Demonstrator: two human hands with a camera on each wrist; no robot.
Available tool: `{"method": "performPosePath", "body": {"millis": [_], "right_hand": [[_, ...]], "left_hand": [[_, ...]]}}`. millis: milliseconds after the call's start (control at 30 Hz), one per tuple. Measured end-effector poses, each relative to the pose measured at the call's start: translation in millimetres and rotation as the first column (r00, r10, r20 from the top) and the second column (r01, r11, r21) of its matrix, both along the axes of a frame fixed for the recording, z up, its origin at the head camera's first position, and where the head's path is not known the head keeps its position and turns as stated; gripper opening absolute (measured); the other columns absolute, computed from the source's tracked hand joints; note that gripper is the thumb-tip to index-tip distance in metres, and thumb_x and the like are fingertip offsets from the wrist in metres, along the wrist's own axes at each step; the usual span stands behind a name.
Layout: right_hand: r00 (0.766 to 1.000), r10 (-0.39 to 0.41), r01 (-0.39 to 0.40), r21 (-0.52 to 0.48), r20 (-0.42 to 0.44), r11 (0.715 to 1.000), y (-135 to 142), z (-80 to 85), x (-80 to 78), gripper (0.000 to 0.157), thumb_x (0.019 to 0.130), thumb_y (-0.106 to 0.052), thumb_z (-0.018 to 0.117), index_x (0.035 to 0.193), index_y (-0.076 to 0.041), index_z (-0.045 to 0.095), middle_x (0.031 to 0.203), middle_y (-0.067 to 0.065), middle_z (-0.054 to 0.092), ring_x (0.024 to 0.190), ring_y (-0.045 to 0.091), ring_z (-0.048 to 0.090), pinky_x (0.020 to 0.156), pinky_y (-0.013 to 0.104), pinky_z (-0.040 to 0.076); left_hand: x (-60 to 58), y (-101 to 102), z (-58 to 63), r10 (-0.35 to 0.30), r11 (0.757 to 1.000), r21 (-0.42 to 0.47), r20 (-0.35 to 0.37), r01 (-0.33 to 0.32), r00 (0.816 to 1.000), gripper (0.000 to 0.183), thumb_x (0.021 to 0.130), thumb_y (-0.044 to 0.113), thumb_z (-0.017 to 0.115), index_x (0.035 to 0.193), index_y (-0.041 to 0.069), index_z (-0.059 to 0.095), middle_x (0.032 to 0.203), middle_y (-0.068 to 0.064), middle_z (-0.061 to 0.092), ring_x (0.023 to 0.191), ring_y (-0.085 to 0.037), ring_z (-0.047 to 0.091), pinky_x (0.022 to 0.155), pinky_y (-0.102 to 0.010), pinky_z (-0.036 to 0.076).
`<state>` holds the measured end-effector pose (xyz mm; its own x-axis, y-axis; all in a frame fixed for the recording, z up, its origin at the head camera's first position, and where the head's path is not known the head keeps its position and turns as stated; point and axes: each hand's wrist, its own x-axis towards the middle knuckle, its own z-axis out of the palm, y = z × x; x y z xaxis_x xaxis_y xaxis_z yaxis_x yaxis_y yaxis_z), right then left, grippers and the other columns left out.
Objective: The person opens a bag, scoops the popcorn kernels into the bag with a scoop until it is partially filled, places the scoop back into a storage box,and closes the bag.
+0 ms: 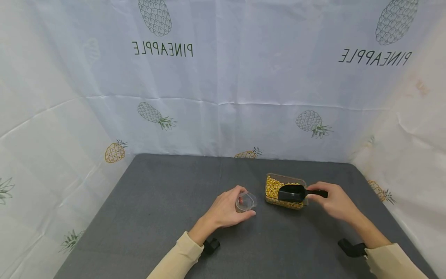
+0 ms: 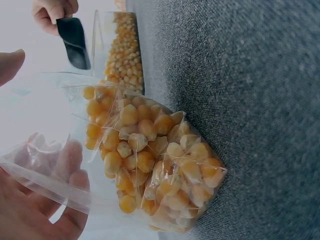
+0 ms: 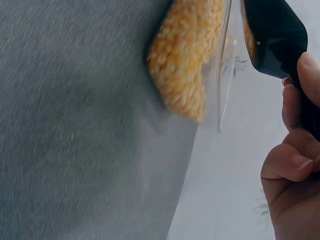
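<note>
A clear plastic bag (image 2: 150, 155) with yellow corn kernels in its lower part stands on the dark table. My left hand (image 1: 230, 207) holds it around its open mouth (image 1: 246, 202), fingers on one side and thumb on the other. To the right is a clear rectangular container (image 1: 285, 179) of corn kernels (image 3: 187, 55). Over it my right hand (image 1: 332, 199) grips a black scoop (image 1: 292, 193) by the handle. The scoop's blade is above the container rim in the left wrist view. Whether kernels lie in the scoop I cannot tell.
The grey tabletop (image 1: 167, 201) extends to the left of both hands. White cloth (image 1: 216, 77) printed with pineapples hangs behind the table and along its sides. A black strap mount (image 1: 211, 246) sits on the left wrist, another (image 1: 352, 248) on the right.
</note>
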<state>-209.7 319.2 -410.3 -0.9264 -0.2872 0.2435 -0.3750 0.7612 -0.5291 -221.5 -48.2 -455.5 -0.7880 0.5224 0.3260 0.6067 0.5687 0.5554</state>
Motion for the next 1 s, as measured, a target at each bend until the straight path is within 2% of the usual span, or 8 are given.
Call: {"method": "performPosePath", "body": {"millis": [133, 333, 567, 767, 1000], "right_hand": [[1.0, -0.014, 0.014, 0.022, 0.011, 1.0, 8, -0.7, -0.5, 0.025, 0.098, -0.018, 0.07, 0.119, -0.005, 0.072, 0.116, 0.014, 0.069, 0.104, 0.038, 0.063, 0.079, 0.05, 0.052], [1.0, -0.012, 0.011, 0.037, 0.025, 0.999, 17, -2.6, -2.5, 0.025, 0.099, -0.019, 0.069, 0.119, -0.004, 0.071, 0.116, 0.015, 0.068, 0.106, 0.041, 0.062, 0.08, 0.053, 0.052], [1.0, -0.011, 0.009, 0.07, 0.023, 0.998, 20, -3.6, -4.3, 0.023, 0.098, -0.017, 0.07, 0.118, -0.005, 0.072, 0.113, 0.012, 0.069, 0.1, 0.035, 0.064, 0.075, 0.044, 0.052], [0.999, -0.002, -0.001, 0.061, 0.04, 0.998, 21, -5.1, -4.3, 0.024, 0.097, -0.015, 0.07, 0.117, -0.002, 0.071, 0.114, 0.018, 0.068, 0.102, 0.041, 0.064, 0.077, 0.052, 0.052], [0.999, -0.014, 0.011, 0.079, 0.041, 0.997, 23, -6.3, -5.6, 0.025, 0.098, -0.017, 0.07, 0.118, -0.002, 0.071, 0.115, 0.017, 0.068, 0.103, 0.04, 0.064, 0.077, 0.051, 0.052]], "left_hand": [[-0.1, 0, 0.0, 0.001, 1.0, 0.003, 0.001, -0.001, 1.0, 0.059, 0.089, 0.052, 0.074, 0.131, 0.014, 0.056, 0.095, 0.006, 0.061, 0.076, -0.005, 0.054, 0.069, -0.025, 0.046], [0.0, 0, 0.3, 0.001, 1.0, 0.009, 0.011, -0.001, 1.0, 0.059, 0.089, 0.051, 0.074, 0.13, 0.014, 0.056, 0.095, 0.006, 0.06, 0.075, -0.005, 0.053, 0.068, -0.025, 0.046], [0.2, 0, -0.3, -0.006, 1.0, 0.01, 0.009, 0.006, 1.0, 0.059, 0.089, 0.052, 0.073, 0.13, 0.014, 0.056, 0.095, 0.005, 0.06, 0.074, -0.004, 0.053, 0.067, -0.024, 0.046], [0.2, 0, -0.2, -0.012, 1.0, 0.015, 0.013, 0.012, 1.0, 0.059, 0.089, 0.051, 0.073, 0.131, 0.013, 0.056, 0.095, 0.006, 0.06, 0.074, -0.004, 0.052, 0.067, -0.024, 0.046], [0.4, 0, 0.0, -0.008, 1.0, 0.016, 0.019, 0.008, 1.0, 0.059, 0.089, 0.051, 0.074, 0.131, 0.013, 0.056, 0.096, 0.005, 0.061, 0.075, -0.004, 0.053, 0.068, -0.024, 0.046]]}}
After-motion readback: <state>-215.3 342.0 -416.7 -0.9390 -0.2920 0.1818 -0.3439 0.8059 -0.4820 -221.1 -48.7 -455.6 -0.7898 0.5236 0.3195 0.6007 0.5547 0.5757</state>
